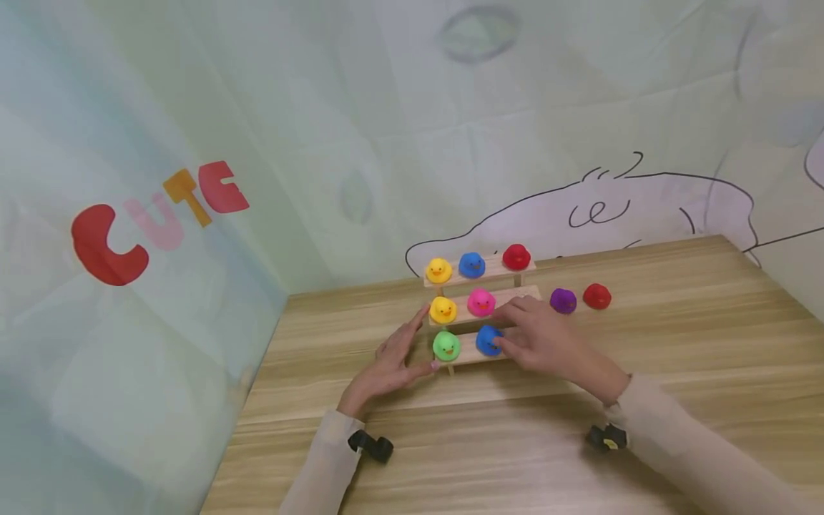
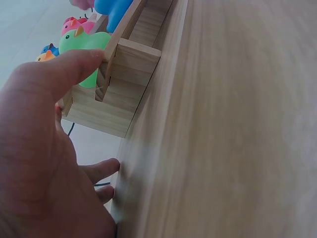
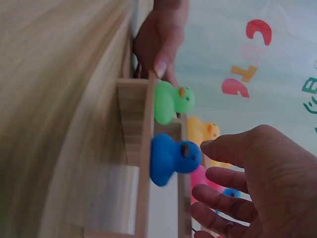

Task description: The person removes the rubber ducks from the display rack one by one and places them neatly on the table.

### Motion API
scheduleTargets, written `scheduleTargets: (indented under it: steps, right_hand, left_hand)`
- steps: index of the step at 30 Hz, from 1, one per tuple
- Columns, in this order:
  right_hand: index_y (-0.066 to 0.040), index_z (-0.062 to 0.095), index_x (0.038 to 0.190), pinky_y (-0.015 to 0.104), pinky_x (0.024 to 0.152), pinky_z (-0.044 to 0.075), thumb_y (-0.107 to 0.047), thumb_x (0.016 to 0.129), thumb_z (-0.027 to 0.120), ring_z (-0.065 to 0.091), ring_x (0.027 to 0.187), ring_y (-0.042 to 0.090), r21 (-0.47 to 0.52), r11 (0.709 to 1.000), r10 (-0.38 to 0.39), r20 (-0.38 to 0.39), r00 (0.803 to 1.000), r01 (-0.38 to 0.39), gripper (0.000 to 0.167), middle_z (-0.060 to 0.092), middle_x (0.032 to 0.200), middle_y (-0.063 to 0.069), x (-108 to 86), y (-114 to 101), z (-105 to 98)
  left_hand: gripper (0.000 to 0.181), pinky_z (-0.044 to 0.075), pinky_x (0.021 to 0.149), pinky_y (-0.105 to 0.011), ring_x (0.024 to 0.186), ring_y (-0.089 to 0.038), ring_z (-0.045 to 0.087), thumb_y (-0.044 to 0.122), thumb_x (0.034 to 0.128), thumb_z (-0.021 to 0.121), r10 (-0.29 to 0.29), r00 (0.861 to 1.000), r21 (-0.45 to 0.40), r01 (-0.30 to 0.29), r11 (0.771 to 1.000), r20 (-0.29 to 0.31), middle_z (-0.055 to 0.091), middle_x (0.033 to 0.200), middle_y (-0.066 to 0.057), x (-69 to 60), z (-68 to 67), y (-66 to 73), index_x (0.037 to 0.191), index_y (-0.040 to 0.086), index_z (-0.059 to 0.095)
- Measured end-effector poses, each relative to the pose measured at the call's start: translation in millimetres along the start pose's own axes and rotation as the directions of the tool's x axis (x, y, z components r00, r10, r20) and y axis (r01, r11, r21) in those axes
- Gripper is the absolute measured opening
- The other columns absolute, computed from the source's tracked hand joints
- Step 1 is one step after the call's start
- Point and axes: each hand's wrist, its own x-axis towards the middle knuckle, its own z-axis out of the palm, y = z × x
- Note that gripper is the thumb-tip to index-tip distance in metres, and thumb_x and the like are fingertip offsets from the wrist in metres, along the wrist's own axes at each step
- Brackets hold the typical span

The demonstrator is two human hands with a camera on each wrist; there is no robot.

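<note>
A three-tier wooden stand point(image 1: 465, 355) carries rubber ducks in rows. On its lowest tier sit a green duck point(image 1: 446, 346) and a blue duck point(image 1: 488, 340). My left hand point(image 1: 393, 363) touches the stand's left end, its thumb point(image 2: 81, 64) against the lowest tier beside the green duck. My right hand point(image 1: 547, 340) is at the blue duck, thumb tip close to its head and fingers spread; whether they touch, I cannot tell. The middle tier holds a yellow duck point(image 1: 443, 310) and a pink duck point(image 1: 481, 302); its right part is partly hidden by my right hand.
On the top tier stand another yellow duck point(image 1: 438, 270), another blue duck point(image 1: 472, 265) and a red duck point(image 1: 516, 257). A purple duck point(image 1: 563, 300) and a second red duck point(image 1: 597, 296) lie on the wooden table point(image 1: 489, 450), right of the stand. Printed cloth point(image 1: 360, 143) hangs behind.
</note>
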Motion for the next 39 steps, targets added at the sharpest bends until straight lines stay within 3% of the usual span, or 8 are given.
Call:
scheduleTargets:
  steps: [8, 13, 18, 23, 26, 30, 35, 39]
  right_hand:
    - [-0.012, 0.077, 0.126, 0.048, 0.097, 0.061, -0.029, 0.092, 0.085, 0.07, 0.11, 0.025, -0.016, 1.0, -0.005, 0.023, 1.0, 0.005, 0.039, 0.077, 0.12, 0.006, 1.5, -7, 14]
    - [-0.009, 0.079, 0.118, 0.045, 0.087, 0.062, -0.018, 0.089, 0.086, 0.07, 0.101, 0.023, 0.041, 0.998, -0.041, -0.124, 0.991, 0.047, 0.031, 0.077, 0.111, 0.005, -3.8, 3, 0]
    - [-0.007, 0.079, 0.113, 0.047, 0.078, 0.065, -0.007, 0.086, 0.087, 0.071, 0.093, 0.024, 0.087, 0.994, -0.037, -0.317, 0.948, 0.068, 0.028, 0.077, 0.107, 0.008, -12.5, 27, -24]
    - [-0.002, 0.078, 0.111, 0.038, 0.071, 0.058, -0.004, 0.085, 0.086, 0.071, 0.088, 0.031, -0.003, 1.0, 0.024, -0.391, 0.92, -0.027, 0.027, 0.077, 0.104, 0.016, -20.2, 66, -48]
    - [-0.001, 0.076, 0.112, 0.035, 0.068, 0.051, -0.006, 0.086, 0.084, 0.068, 0.084, 0.034, -0.056, 0.992, 0.081, -0.382, 0.921, -0.11, 0.027, 0.076, 0.104, 0.02, -25.6, 99, -59]
    - [0.003, 0.075, 0.114, 0.042, 0.069, 0.049, -0.01, 0.089, 0.08, 0.067, 0.086, 0.039, -0.09, 0.967, 0.198, -0.317, 0.928, -0.237, 0.029, 0.074, 0.107, 0.027, -36.2, 144, -69]
    - [0.01, 0.071, 0.12, 0.059, 0.08, 0.055, -0.015, 0.092, 0.073, 0.066, 0.095, 0.046, -0.1, 0.921, 0.365, -0.114, 0.924, -0.376, 0.038, 0.071, 0.111, 0.034, -52.4, 179, -74]
    - [0.01, 0.069, 0.125, 0.068, 0.089, 0.054, -0.017, 0.093, 0.071, 0.066, 0.103, 0.051, -0.105, 0.902, 0.423, 0.014, 0.906, -0.419, 0.042, 0.067, 0.117, 0.038, -60.8, 186, -73]
  left_hand:
    - [0.104, 0.011, 0.128, -0.078, 0.169, -0.042, 0.013, 0.051, 0.0986, 0.072, 0.0, 1.0, 0.008, 0.0, 1.0, 0.005, 0.014, 0.183, -0.004, -0.2, -0.7, 0.2, 0.172, 0.047, -0.002]
    - [0.105, 0.01, 0.129, -0.077, 0.169, -0.041, 0.013, 0.051, 0.0987, 0.072, 0.003, 1.0, 0.008, -0.003, 1.0, 0.004, 0.014, 0.183, -0.004, -0.9, -0.8, 0.6, 0.171, 0.049, -0.004]
    - [0.105, 0.012, 0.128, -0.077, 0.169, -0.04, 0.016, 0.049, 0.0987, 0.073, 0.012, 1.0, 0.016, -0.012, 1.0, -0.001, 0.019, 0.182, -0.007, -0.7, -0.3, -0.7, 0.172, 0.044, -0.002]
    - [0.105, 0.013, 0.127, -0.079, 0.168, -0.042, 0.018, 0.048, 0.0985, 0.073, 0.024, 1.0, 0.018, -0.024, 1.0, -0.008, 0.019, 0.182, -0.007, 0.6, 0.4, -1.9, 0.174, 0.04, 0.001]
    - [0.105, 0.013, 0.127, -0.079, 0.168, -0.042, 0.019, 0.048, 0.0981, 0.073, 0.026, 1.0, 0.012, -0.026, 1.0, -0.013, 0.02, 0.182, -0.008, 0.5, 0.0, -1.7, 0.174, 0.038, 0.002]
    - [0.104, 0.013, 0.127, -0.079, 0.168, -0.042, 0.019, 0.049, 0.0983, 0.072, 0.024, 1.0, 0.001, -0.024, 1.0, -0.015, 0.022, 0.181, -0.01, 0.2, -0.9, -1.5, 0.174, 0.038, 0.003]
    - [0.103, 0.013, 0.127, -0.079, 0.168, -0.042, 0.017, 0.051, 0.0983, 0.071, 0.014, 1.0, 0.007, -0.014, 1.0, -0.004, 0.018, 0.182, -0.008, -0.3, -0.6, -0.7, 0.173, 0.041, 0.001]
    - [0.104, 0.012, 0.127, -0.079, 0.168, -0.042, 0.017, 0.051, 0.0979, 0.071, 0.005, 1.0, 0.007, -0.005, 1.0, -0.001, 0.018, 0.183, -0.007, -0.4, 0.4, 0.4, 0.173, 0.044, -0.001]
